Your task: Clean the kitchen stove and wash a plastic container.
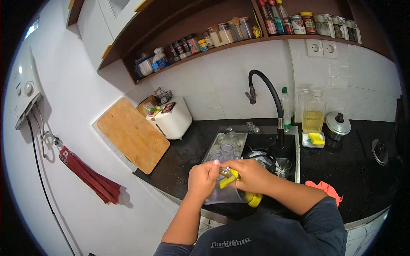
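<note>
My left hand (202,179) and my right hand (251,175) meet above the front edge of the sink (297,160). The left one grips a small, clear, shiny piece (225,171), perhaps glassware, mostly hidden by fingers. A yellow cloth or sponge (228,181) is pinched in the right one against that piece. Below them sits a translucent plastic container (221,196), and another yellow item (254,200) shows under my right wrist. Several clear glasses (227,150) stand on the drainboard (241,136) beyond my hands. Dark cookware (263,156) and a glass (285,164) lie in the basin.
A black flexible faucet (270,91) arches over the basin. To its right are a glass jug (312,115), a soap dish (305,143) with a yellow sponge (316,138), and a lidded pot (338,124). A coral cloth (326,190) lies near my right elbow. A wooden board (133,136) leans left.
</note>
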`<state>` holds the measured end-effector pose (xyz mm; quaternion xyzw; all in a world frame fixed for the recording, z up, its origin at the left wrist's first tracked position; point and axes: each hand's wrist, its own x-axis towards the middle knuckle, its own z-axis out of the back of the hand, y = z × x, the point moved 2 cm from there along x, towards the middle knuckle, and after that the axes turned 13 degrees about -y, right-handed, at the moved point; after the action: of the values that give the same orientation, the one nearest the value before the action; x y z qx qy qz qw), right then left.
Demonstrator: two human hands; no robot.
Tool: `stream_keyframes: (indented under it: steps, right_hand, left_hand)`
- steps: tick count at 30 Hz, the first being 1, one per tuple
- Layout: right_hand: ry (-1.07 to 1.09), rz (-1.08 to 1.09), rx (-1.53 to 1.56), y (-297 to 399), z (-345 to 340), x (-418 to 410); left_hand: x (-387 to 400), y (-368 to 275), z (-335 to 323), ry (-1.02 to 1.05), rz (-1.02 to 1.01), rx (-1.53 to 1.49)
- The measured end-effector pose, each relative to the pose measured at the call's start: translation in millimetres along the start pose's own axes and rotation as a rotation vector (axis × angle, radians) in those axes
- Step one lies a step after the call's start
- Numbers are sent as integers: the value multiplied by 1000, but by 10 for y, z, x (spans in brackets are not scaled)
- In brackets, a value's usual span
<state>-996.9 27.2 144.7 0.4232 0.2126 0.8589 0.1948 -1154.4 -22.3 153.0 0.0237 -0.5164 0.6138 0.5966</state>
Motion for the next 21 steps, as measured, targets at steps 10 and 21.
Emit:
stream_keyframes:
  steps: [10,21]
  right_hand:
    - [-367,18,232,-353,-261,-43]
    - [-412,-731,1057,-705,-546,-245]
  left_hand:
    - [-144,-355,10,-224,-522,217]
    - [-515,-344,-204,-238,-1200,250]
